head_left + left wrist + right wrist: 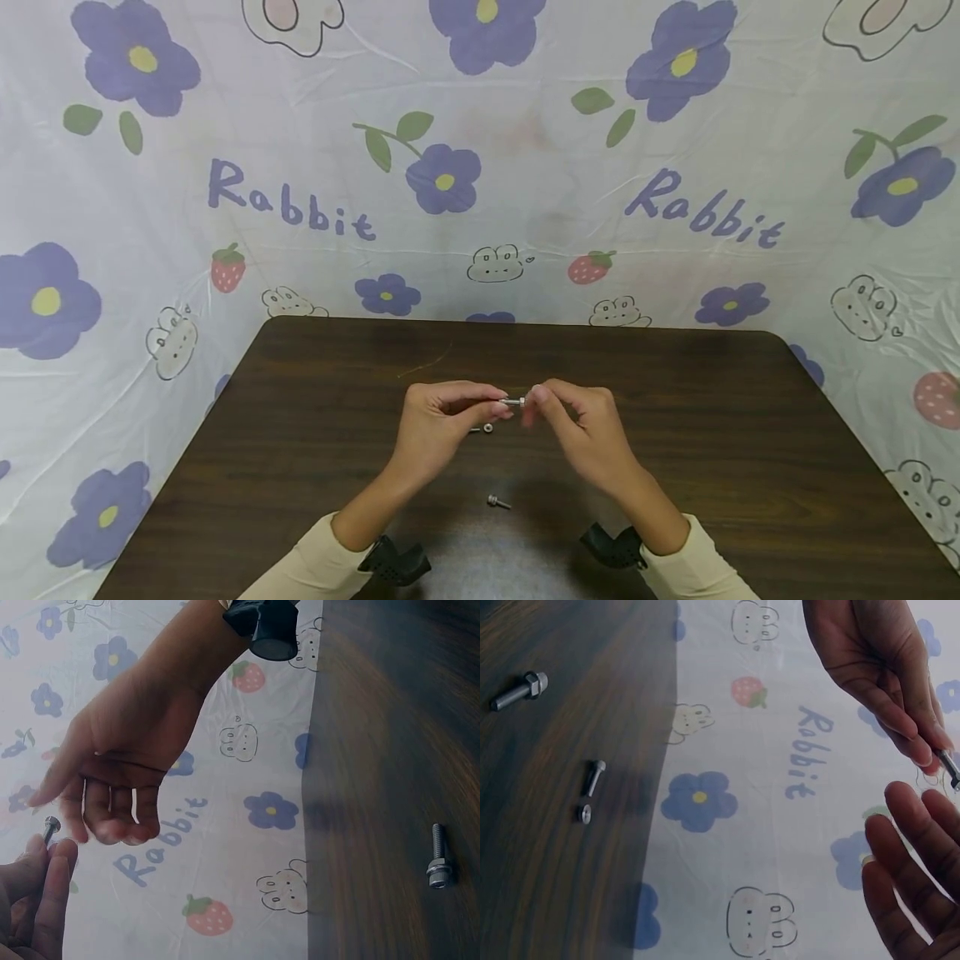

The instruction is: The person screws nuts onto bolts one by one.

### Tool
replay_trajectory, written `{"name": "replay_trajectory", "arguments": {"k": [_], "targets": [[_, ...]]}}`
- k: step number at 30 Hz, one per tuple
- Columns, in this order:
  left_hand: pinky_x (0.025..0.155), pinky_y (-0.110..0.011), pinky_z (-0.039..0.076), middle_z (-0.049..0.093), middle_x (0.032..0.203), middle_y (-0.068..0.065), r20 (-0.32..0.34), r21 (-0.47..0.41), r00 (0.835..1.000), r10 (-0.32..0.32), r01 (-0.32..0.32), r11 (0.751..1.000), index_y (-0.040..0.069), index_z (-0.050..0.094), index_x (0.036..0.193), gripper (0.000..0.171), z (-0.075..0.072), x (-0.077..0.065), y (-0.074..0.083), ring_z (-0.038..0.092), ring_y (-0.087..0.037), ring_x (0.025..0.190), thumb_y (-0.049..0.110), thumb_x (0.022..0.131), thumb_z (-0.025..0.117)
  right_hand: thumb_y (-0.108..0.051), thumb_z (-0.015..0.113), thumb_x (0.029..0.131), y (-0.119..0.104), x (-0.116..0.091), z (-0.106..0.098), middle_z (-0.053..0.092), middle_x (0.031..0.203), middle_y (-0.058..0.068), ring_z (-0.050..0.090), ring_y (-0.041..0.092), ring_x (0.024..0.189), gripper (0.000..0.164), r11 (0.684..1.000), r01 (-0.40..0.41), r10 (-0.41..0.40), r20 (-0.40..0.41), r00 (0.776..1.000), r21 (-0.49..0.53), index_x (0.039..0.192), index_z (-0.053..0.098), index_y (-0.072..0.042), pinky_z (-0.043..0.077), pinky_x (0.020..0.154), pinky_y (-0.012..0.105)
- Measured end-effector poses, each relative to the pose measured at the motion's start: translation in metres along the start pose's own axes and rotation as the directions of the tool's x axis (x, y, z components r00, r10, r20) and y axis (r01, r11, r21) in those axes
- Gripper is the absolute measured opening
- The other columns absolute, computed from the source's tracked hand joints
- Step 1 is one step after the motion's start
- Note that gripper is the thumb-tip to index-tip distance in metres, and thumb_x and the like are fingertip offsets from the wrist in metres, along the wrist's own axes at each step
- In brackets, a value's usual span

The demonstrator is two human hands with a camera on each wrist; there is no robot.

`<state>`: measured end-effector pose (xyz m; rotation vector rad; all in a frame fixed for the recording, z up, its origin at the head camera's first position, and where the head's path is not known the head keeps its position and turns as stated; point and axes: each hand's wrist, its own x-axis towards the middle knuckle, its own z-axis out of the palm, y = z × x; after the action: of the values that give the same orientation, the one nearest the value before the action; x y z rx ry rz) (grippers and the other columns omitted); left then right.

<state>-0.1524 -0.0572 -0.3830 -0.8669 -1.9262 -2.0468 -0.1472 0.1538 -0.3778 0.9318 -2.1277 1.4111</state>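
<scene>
Between thumb and fingertips, my left hand [442, 417] pinches a slim metal bolt [513, 402] above the table. The bolt's wider end, a head or a nut, points toward my right hand [592, 425]. In the left wrist view the bolt [51, 829] shows that end uncovered, and the right hand [131, 742] is just beside it with fingers loosely bent and nothing in them. A small gap also separates the right fingers [900, 851] from the bolt [950, 769] in the right wrist view.
On the dark wooden table [300, 467] a bolt with a nut on it [498, 502] lies nearer the front. Farther back are a small screw [595, 778] and a loose nut [585, 814]. A printed cloth [525, 167] hangs behind the table.
</scene>
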Motion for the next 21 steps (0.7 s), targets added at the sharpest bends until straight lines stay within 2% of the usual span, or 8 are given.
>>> {"name": "replay_trajectory", "arguments": {"k": [2, 6, 8, 11, 21], "targets": [[0.065, -0.032, 0.063, 0.077, 0.089, -0.013, -0.004, -0.004, 1.0, -0.005, 0.005, 1.0, -0.003, 0.078, 0.098, 0.009, -0.0008, -0.0005, -0.0005, 0.076, -0.025, 0.078, 0.0, 0.089, 0.075, 0.003, 0.067, 0.095, 0.0008, -0.0005, -0.001, 0.075, 0.085, -0.003, 0.07, 0.01, 0.074, 0.017, 1.0, -0.002, 0.002, 0.005, 1.0, -0.005, 0.1, 0.074, -0.011, 0.057, 0.067, 0.023], [0.066, -0.039, 0.063, 0.077, 0.091, -0.011, -0.007, 0.006, 1.0, -0.007, 0.007, 1.0, 0.0, 0.079, 0.097, 0.009, -0.0026, -0.0013, -0.0026, 0.076, -0.025, 0.077, 0.001, 0.089, 0.075, 0.004, 0.082, 0.082, 0.0021, -0.0012, -0.0015, 0.077, 0.097, 0.002, 0.073, 0.013, 0.082, 0.035, 0.999, 0.037, -0.037, 0.01, 0.999, -0.028, 0.113, 0.072, -0.009, 0.062, 0.073, 0.034], [0.065, -0.042, 0.063, 0.077, 0.091, -0.011, -0.007, 0.012, 1.0, -0.002, 0.002, 1.0, 0.0, 0.079, 0.097, 0.009, -0.0034, -0.0015, -0.0038, 0.075, -0.026, 0.076, 0.001, 0.089, 0.076, 0.005, 0.084, 0.079, 0.0023, -0.0011, -0.0011, 0.077, 0.098, 0.004, 0.074, 0.015, 0.083, 0.038, 0.998, 0.063, -0.063, 0.006, 0.998, -0.031, 0.114, 0.073, -0.007, 0.062, 0.072, 0.036], [0.066, -0.043, 0.063, 0.077, 0.091, -0.011, -0.002, 0.003, 1.0, 0.006, -0.006, 1.0, -0.002, 0.079, 0.098, 0.009, -0.0039, -0.0017, -0.0054, 0.075, -0.027, 0.077, 0.0, 0.089, 0.076, 0.007, 0.084, 0.078, 0.0027, -0.0007, -0.0005, 0.077, 0.098, 0.006, 0.074, 0.016, 0.084, 0.037, 0.996, 0.085, -0.085, -0.015, 0.996, -0.03, 0.11, 0.074, -0.007, 0.061, 0.074, 0.031], [0.067, -0.043, 0.062, 0.077, 0.09, -0.012, 0.01, -0.004, 1.0, 0.027, -0.027, 1.0, -0.001, 0.079, 0.098, 0.009, -0.0039, -0.0017, -0.0079, 0.076, -0.027, 0.079, 0.0, 0.09, 0.074, 0.008, 0.082, 0.08, 0.0053, -0.0007, -0.0005, 0.077, 0.097, 0.003, 0.074, 0.017, 0.086, 0.027, 0.993, 0.119, -0.119, -0.018, 0.993, -0.013, 0.102, 0.078, -0.006, 0.06, 0.074, 0.028]]}}
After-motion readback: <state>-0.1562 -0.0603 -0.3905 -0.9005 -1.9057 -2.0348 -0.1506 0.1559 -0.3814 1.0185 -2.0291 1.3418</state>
